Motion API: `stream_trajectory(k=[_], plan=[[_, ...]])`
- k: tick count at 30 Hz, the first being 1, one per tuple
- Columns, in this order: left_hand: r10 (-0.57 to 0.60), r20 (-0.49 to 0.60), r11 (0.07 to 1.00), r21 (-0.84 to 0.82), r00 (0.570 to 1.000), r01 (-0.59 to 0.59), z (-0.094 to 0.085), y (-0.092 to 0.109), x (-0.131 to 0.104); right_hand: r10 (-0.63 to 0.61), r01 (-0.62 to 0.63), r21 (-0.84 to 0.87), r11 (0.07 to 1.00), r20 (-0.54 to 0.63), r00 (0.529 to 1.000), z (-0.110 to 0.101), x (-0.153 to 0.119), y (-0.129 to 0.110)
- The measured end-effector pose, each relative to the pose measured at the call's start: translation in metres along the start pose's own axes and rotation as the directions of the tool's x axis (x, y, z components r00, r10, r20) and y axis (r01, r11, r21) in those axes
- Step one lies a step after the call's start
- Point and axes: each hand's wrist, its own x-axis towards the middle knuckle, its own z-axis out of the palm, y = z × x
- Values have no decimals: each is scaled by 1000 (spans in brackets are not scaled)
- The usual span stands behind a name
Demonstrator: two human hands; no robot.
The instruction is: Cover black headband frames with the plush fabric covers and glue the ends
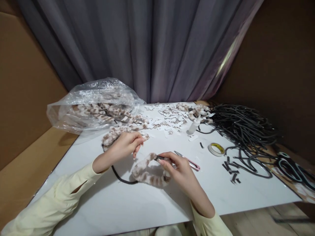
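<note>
A furry loop, white with brown patches, rests on the white table near its middle. My right hand pinches its dark cord end between thumb and fingers. My left hand is above and left of the loop, with fingers curled and thumb pressed to the forefinger; whatever may be between them is too small to make out. Behind that hand lies more patterned furry material. A black cord curves over the table on the loop's left side.
A clear plastic bag of furry pieces stands at the back left. White tags and a small bottle lie behind the hands. Rightward are a pink cutter, a tape roll, black cords and scissors.
</note>
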Motion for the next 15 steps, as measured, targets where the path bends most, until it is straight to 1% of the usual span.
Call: stream_trajectory(k=[1,2,4,6,7,10,15], plan=[[39,0,999,17,999,-39,1,-1,0,18,-18,4,1000,-1,1000,0,0,0],[81,25,996,37,996,-82,3,-1,-1,34,-34,9,999,-4,999,-1,1,1],[134,153,986,77,979,-147,8,-1,-3,53,-53,28,998,-2,999,-1,1,0],[135,297,976,122,945,-178,12,1,-7,71,-71,60,996,10,997,-1,1,0],[121,346,973,146,930,-181,13,2,-9,81,-82,79,993,19,997,-1,1,-1],[81,416,968,185,906,-172,15,5,-12,124,-131,131,983,56,991,-1,1,-1],[69,490,975,149,869,-162,15,5,-9,167,-182,157,971,99,981,-3,1,1]])
